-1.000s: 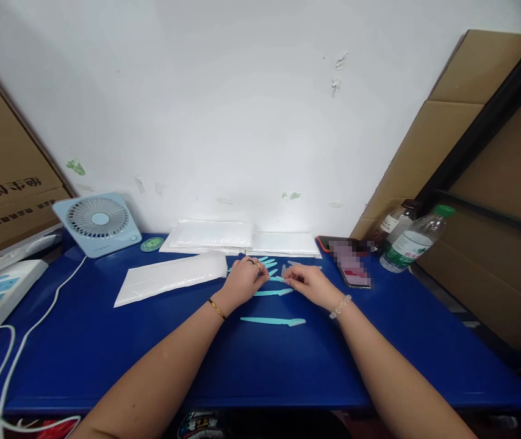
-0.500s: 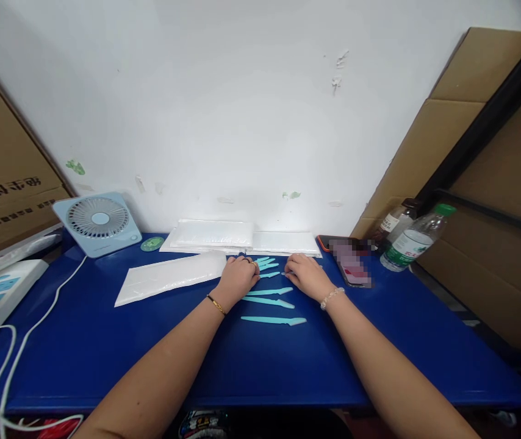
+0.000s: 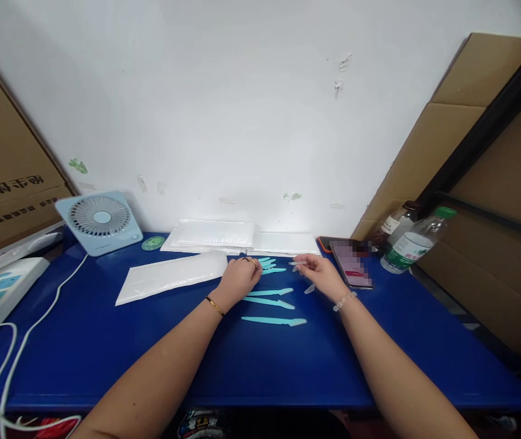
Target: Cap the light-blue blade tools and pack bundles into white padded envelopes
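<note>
Several turquoise eyebrow razors lie on the blue table. A lone eyebrow razor (image 3: 274, 321) is nearest me, with a pair of razors (image 3: 269, 301) just beyond it. My left hand (image 3: 241, 275) is closed over the handle ends of a fanned bunch of razors (image 3: 267, 264), whose blade ends stick out to the right. To its right, my right hand (image 3: 322, 273) pinches a small clear blade cap (image 3: 297, 263) between thumb and fingertips. Another clear cap (image 3: 309, 289) shows below the right fingers; whether the hand touches it I cannot tell.
White padded packets (image 3: 215, 235) are stacked against the wall, and one packet (image 3: 169, 277) lies left of my hand. A blue fan (image 3: 100, 221) and a power strip (image 3: 8, 292) stand left. A phone (image 3: 352, 262) and bottles (image 3: 409, 247) are at the right.
My right hand has drawn back to the right from the razor tips, a clear cap now in its fingers. The left hand stays nearly in place.
</note>
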Motion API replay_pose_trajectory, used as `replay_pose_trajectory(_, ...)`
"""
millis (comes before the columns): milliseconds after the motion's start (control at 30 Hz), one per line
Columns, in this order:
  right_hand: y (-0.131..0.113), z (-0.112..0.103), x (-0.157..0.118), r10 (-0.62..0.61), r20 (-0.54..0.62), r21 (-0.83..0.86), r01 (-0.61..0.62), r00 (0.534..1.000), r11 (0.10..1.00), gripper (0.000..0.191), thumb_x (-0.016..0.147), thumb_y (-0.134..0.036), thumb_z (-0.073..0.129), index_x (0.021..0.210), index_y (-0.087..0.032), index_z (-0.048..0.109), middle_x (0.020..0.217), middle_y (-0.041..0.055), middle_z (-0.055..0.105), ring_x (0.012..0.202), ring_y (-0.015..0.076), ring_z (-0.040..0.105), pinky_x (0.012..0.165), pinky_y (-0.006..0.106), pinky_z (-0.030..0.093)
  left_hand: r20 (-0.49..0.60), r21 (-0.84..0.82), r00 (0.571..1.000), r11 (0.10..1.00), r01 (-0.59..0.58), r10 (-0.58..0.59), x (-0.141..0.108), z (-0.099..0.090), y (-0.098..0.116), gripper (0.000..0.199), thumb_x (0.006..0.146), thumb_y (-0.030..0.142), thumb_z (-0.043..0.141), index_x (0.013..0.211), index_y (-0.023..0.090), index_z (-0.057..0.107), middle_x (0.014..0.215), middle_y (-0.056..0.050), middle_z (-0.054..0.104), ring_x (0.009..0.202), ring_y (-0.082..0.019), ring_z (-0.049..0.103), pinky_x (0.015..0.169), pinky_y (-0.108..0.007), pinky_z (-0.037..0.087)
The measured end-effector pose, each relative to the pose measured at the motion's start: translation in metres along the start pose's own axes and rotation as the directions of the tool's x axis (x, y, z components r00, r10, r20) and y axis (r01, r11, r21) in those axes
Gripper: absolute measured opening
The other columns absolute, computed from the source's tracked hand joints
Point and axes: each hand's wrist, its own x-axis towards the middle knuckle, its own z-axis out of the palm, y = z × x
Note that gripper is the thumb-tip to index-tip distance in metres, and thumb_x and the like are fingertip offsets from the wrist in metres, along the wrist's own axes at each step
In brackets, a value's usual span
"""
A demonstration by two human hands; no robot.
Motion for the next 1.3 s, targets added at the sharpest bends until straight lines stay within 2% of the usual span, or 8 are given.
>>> replay_pose_trajectory(133, -0.004, 0.001, -0.002, 0.073, 0.061, 0.198, -0.084, 0.995, 0.977, 0.036, 0.076, -0.048, 0.062, 0.093, -0.016, 0.066, 0.075, 0.0038, 0.066, 0.060, 0.0122, 0.057, 0.054, 0.026, 0.047, 0.004, -0.035, 1.000, 0.999, 0.002, -0.002, 0.000, 0.000, -0.001, 0.026, 0.091, 0.030, 0.039, 0.084, 0.018, 0.061, 0.085, -0.005, 0.066, 0.079, -0.018, 0.059, 0.073, -0.030, 0.040)
replay_pose_trajectory(333, -0.014, 0.014, -0.005, 0.092, 0.102, 0.296, -0.118, 0.991, 0.948, 0.035, 0.080, -0.048, 0.058, 0.090, -0.016, 0.069, 0.071, 0.0018, 0.065, 0.054, 0.0084, 0.050, 0.052, 0.022, 0.041, 0.004, -0.108, 1.000, 0.994, -0.008, 0.008, -0.001, 0.001, -0.001, 0.027, 0.091, 0.032, 0.038, 0.083, 0.019, 0.061, 0.084, -0.004, 0.066, 0.077, -0.017, 0.059, 0.071, -0.028, 0.041)
replay_pose_trajectory(567, -0.016, 0.014, -0.005, 0.110, -0.010, 0.389, -0.097, 0.994, 0.916, 0.037, 0.079, -0.048, 0.061, 0.094, -0.015, 0.070, 0.069, 0.0031, 0.063, 0.056, 0.0100, 0.050, 0.053, 0.024, 0.040, 0.019, -0.170, 1.000, 0.985, 0.015, -0.012, 0.000, 0.004, -0.003, 0.029, 0.091, 0.034, 0.037, 0.081, 0.019, 0.060, 0.074, -0.002, 0.063, 0.069, -0.016, 0.058, 0.062, -0.026, 0.040)
replay_pose_trajectory(767, -0.015, 0.008, -0.006, 0.055, -0.045, 0.326, -0.037, 0.997, 0.945, 0.036, 0.071, -0.042, 0.070, 0.096, -0.016, 0.068, 0.076, 0.0044, 0.065, 0.069, 0.0150, 0.058, 0.066, 0.029, 0.048, 0.019, -0.164, 1.000, 0.986, 0.020, -0.017, 0.000, 0.004, -0.004, 0.028, 0.091, 0.035, 0.038, 0.081, 0.020, 0.059, 0.073, -0.002, 0.063, 0.068, -0.016, 0.057, 0.061, -0.026, 0.038)
replay_pose_trajectory(967, -0.015, 0.002, -0.005, 0.052, -0.133, 0.359, -0.001, 0.990, 0.933, 0.032, 0.067, -0.042, 0.074, 0.085, -0.017, 0.064, 0.072, 0.0035, 0.063, 0.066, 0.0152, 0.060, 0.064, 0.029, 0.049, 0.024, -0.170, 0.999, 0.985, 0.038, -0.035, 0.000, 0.003, -0.004, 0.025, 0.091, 0.032, 0.039, 0.081, 0.020, 0.058, 0.075, -0.002, 0.063, 0.069, -0.016, 0.057, 0.062, -0.026, 0.038)
replay_pose_trajectory(1133, -0.018, 0.001, -0.007, 0.108, -0.017, 0.542, -0.082, 0.994, 0.836, 0.027, 0.072, -0.039, 0.070, 0.088, -0.018, 0.063, 0.074, 0.0044, 0.065, 0.080, 0.0204, 0.065, 0.073, 0.034, 0.051, 0.013, -0.219, 1.000, 0.976, 0.022, -0.019, -0.002, 0.006, -0.005, 0.023, 0.092, 0.031, 0.036, 0.083, 0.021, 0.055, 0.072, 0.001, 0.062, 0.065, -0.015, 0.057, 0.062, -0.026, 0.038)
replay_pose_trajectory(1200, -0.019, 0.003, -0.007, 0.102, 0.016, 0.523, -0.096, 0.995, 0.847, 0.029, 0.073, -0.038, 0.068, 0.093, -0.018, 0.062, 0.072, 0.0028, 0.064, 0.074, 0.0176, 0.064, 0.068, 0.030, 0.050, 0.020, -0.231, 1.000, 0.973, 0.018, -0.014, -0.002, 0.006, -0.006, 0.022, 0.092, 0.030, 0.035, 0.084, 0.021, 0.053, 0.071, 0.001, 0.062, 0.063, -0.014, 0.057, 0.061, -0.025, 0.038)
replay_pose_trajectory(1300, -0.017, 0.005, -0.006, 0.071, -0.003, 0.407, -0.063, 0.997, 0.911, 0.036, 0.070, -0.038, 0.071, 0.098, -0.018, 0.061, 0.077, 0.0018, 0.063, 0.064, 0.0121, 0.060, 0.059, 0.025, 0.046, 0.024, -0.227, 1.000, 0.974, 0.016, -0.011, -0.002, 0.006, -0.006, 0.020, 0.092, 0.030, 0.036, 0.084, 0.021, 0.052, 0.071, 0.002, 0.062, 0.064, -0.015, 0.057, 0.061, -0.025, 0.037)
